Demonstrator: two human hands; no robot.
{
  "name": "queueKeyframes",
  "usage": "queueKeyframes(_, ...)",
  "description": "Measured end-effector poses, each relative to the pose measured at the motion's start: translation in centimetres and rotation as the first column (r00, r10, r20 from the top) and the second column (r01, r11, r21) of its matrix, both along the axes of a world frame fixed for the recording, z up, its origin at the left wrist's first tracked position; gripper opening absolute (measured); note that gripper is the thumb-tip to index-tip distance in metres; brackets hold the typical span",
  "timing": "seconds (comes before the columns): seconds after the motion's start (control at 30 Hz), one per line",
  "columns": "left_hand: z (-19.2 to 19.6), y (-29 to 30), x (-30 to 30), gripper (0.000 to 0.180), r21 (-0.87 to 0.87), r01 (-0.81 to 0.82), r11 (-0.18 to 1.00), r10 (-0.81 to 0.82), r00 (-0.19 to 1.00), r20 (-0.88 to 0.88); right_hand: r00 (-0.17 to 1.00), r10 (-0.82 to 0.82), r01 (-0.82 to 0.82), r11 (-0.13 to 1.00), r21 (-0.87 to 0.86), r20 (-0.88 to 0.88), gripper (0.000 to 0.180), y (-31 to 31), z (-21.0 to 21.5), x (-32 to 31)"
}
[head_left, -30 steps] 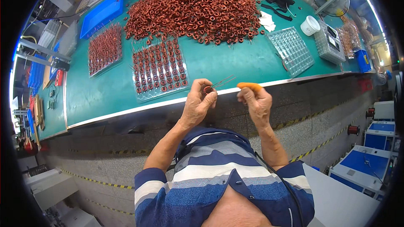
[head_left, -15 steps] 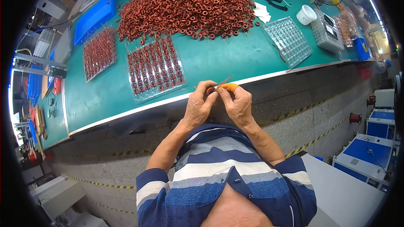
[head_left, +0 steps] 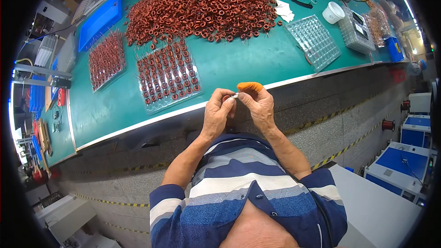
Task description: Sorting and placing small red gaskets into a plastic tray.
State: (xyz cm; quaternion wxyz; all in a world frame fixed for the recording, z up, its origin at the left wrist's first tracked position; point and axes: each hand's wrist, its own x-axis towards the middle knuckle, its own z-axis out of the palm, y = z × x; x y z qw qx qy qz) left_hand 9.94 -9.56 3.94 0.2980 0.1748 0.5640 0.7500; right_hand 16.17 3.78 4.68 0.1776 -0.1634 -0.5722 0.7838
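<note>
Just off the table's front edge, my two hands meet at the fingertips. My left hand (head_left: 217, 114) is closed, its thumb and fingers pinching a small toroid coil (head_left: 225, 98) wound with reddish copper wire, mostly hidden by the fingers. My right hand (head_left: 261, 110) wears an orange finger cot (head_left: 250, 86) on its bent index finger. Its thumb presses in beside the coil, where a small pale, shiny bit (head_left: 235, 95) shows between the hands; I cannot make out what it is. The coil's wire ends are not visible.
A large heap of copper coils (head_left: 202, 7) covers the back of the green table (head_left: 225, 62). Two clear trays, a nearer one (head_left: 170, 73) and a left one (head_left: 107, 59), hold coils in rows. To the right lie a vacant clear tray (head_left: 314, 41) and a white tub (head_left: 333, 13).
The orange-tipped finger has lifted and arched away from the coil. The reddish wires that stuck out past my fingertips no longer show. My left hand stays on the coil.
</note>
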Motion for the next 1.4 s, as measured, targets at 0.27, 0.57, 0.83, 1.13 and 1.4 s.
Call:
queueKeyframes(0.27, 0.3, 0.2, -0.4, 0.012, 0.124, 0.006, 0.992, -0.031, 0.98, 0.194, 0.999, 0.022, -0.032, 0.964, -0.264, -0.041, 0.029, 0.8, -0.3, -0.6)
queueKeyframes(0.57, -1.3, -2.1, -0.2, 0.013, 0.065, 0.107, 0.992, -0.117, 0.976, 0.183, 0.996, 0.041, -0.032, 0.992, -0.12, 0.076, 0.027, 0.1, -2.2, -0.7)
queueKeyframes(0.83, -9.1, -12.9, -5.6, 0.008, -0.279, -0.554, 0.784, 0.512, 0.832, -0.213, 0.967, 0.11, -0.096, 0.993, -0.069, 0.231, 0.027, -0.2, -5.2, -2.3)
queueKeyframes(1.13, -12.3, -18.0, -11.6, 0.011, -0.437, -0.641, 0.631, 0.404, 0.753, -0.52, 0.902, 0.192, -0.215, 0.976, 0.018, 0.388, 0.023, -4.8, -6.7, -6.3)
queueKeyframes(1.4, -15.2, -18.0, -13.0, 0.006, -0.467, -0.593, 0.656, 0.236, 0.748, -0.62, 0.857, 0.189, -0.259, 0.962, 0.083, 0.48, 0.023, -8.5, -6.4, -10.3)
